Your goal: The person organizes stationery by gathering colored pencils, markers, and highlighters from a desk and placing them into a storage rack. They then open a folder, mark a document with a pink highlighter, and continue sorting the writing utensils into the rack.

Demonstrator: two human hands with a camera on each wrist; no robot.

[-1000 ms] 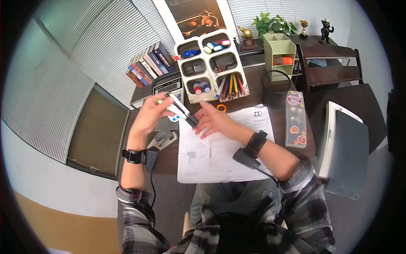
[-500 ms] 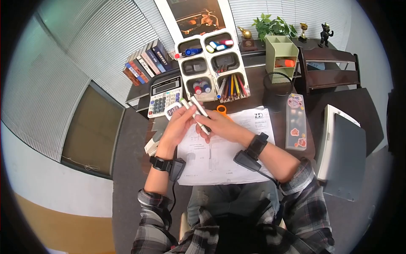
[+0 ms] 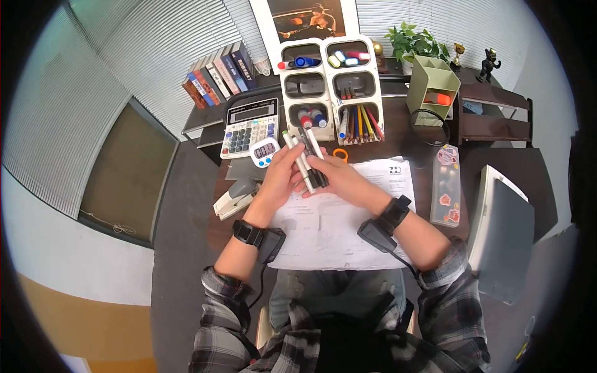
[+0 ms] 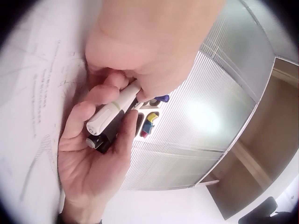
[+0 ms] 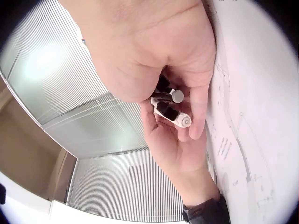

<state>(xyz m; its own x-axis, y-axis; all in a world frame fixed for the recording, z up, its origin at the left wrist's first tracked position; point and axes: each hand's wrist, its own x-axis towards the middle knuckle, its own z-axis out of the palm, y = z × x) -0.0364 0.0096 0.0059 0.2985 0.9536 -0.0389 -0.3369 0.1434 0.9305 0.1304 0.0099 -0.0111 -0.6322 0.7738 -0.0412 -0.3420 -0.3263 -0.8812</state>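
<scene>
Several black and white markers [image 3: 303, 163] lie bunched between the two hands, over the printed paper [image 3: 323, 230]. My left hand [image 3: 281, 179] holds them from the left, with its thumb along a white marker that has a green mark. From the other side my right hand [image 3: 348, 181] grips the bunch, thumb on top. In the left wrist view a white marker [image 4: 112, 112] lies beside a black one, fingers curled round both. The right wrist view shows marker ends [image 5: 174, 115] sticking out between the palms; their other ends are hidden there.
A white organizer [image 3: 329, 81] with pens and pencils stands behind the hands. Left of it are a calculator [image 3: 250, 127], a timer [image 3: 265, 151] and a stapler [image 3: 235, 199]. Orange scissors [image 3: 340, 154], a mesh cup [image 3: 429, 133] and a pencil case [image 3: 445, 186] lie to the right.
Both hands have come together round the markers, which were held mostly by the left hand earlier. The head view has shifted, so the calculator and timer show more fully.
</scene>
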